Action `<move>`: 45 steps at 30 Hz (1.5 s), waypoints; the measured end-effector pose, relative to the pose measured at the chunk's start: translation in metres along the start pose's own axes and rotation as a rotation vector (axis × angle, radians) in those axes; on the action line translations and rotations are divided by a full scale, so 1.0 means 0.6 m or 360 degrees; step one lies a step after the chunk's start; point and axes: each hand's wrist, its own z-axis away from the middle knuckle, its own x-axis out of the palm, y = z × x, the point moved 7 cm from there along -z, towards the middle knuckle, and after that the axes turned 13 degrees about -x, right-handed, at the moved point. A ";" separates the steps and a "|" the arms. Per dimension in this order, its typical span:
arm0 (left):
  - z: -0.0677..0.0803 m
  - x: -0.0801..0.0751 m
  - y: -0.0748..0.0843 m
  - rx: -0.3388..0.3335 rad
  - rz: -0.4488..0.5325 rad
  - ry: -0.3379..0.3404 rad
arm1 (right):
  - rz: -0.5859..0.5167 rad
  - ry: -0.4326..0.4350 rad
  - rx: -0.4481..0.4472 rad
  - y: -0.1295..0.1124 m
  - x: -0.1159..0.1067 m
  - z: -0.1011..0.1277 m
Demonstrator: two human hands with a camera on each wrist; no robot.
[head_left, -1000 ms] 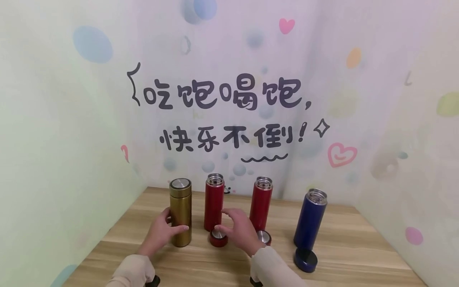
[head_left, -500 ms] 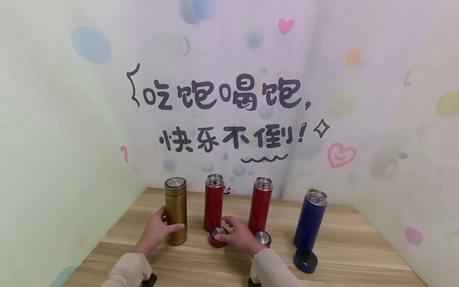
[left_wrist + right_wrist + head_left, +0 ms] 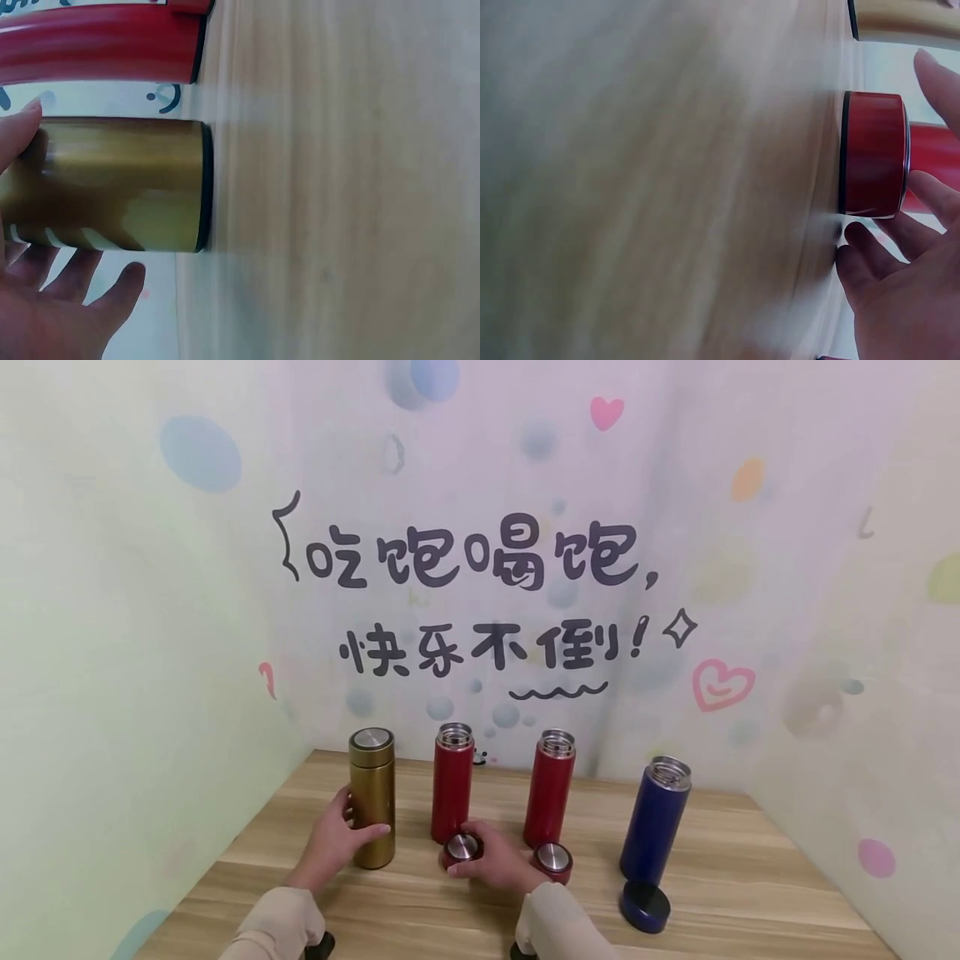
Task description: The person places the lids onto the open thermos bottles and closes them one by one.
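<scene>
Wrapping the gold flask (image 3: pixel 372 799), the left hand (image 3: pixel 335 843) has thumb and fingers curled round its lower body, likely steadying it upright on the desk (image 3: pixel 720 893). Just right of that grip, the right hand (image 3: pixel 495 862) closes its fingers about a red lid (image 3: pixel 462 850), which sits on the desk touching the foot of the open red flask (image 3: pixel 452 783) behind it.

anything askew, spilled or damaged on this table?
Nothing spilled or tipped. Only the gold flask wears its cap; both red flasks and the blue flask stand open, caps on the table.
</scene>
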 end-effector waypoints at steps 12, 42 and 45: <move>0.016 -0.005 0.006 0.0081 0.0069 0.0310 | 0.0122 -0.0045 -0.0071 -0.007 -0.003 0.000; 0.091 0.071 0.086 0.0557 0.0420 0.0518 | 0.0103 0.0045 0.0092 0.005 -0.014 -0.002; 0.110 0.073 0.109 0.0566 0.0426 0.0477 | 0.0137 0.0049 0.0106 0.001 -0.017 -0.001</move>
